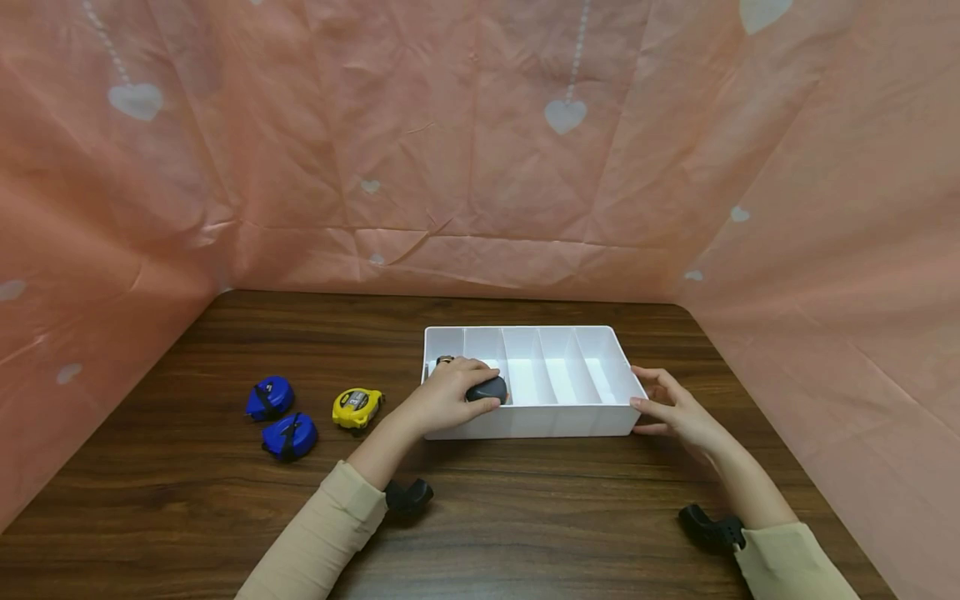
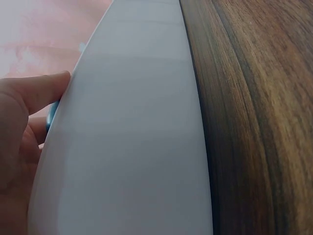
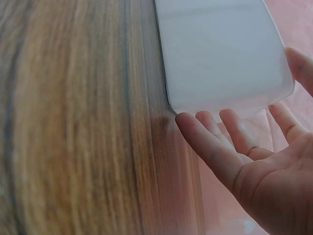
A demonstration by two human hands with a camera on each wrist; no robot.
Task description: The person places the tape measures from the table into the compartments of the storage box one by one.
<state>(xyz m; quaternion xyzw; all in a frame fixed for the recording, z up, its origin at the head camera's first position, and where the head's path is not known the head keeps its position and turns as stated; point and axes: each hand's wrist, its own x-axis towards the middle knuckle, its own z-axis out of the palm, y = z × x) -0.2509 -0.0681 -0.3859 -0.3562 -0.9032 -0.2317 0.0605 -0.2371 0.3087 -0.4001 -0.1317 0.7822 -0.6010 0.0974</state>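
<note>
In the head view a white divided box (image 1: 528, 422) stands on the table. My left hand (image 1: 450, 396) reaches over its front wall at the left end and grips a dark, smooth, rounded object (image 1: 489, 389) between thumb and fingers, inside a left-hand compartment. The left wrist view shows the thumb of that hand (image 2: 22, 115) at the rim, with most of the object hidden behind the wall. My right hand (image 1: 675, 412) touches the box's right end. Seen from the right wrist, its fingers (image 3: 208, 147) are spread, fairly straight, against the end wall, with the thumb at the rim.
Left of the box lie a yellow tape measure (image 1: 357, 408) and two blue tape measures, one farther back (image 1: 270, 397), one nearer (image 1: 290, 437). Another small dark thing (image 1: 445, 359) shows in the leftmost compartment. Pink cloth (image 1: 480, 167) hangs around the wooden table (image 1: 525, 517).
</note>
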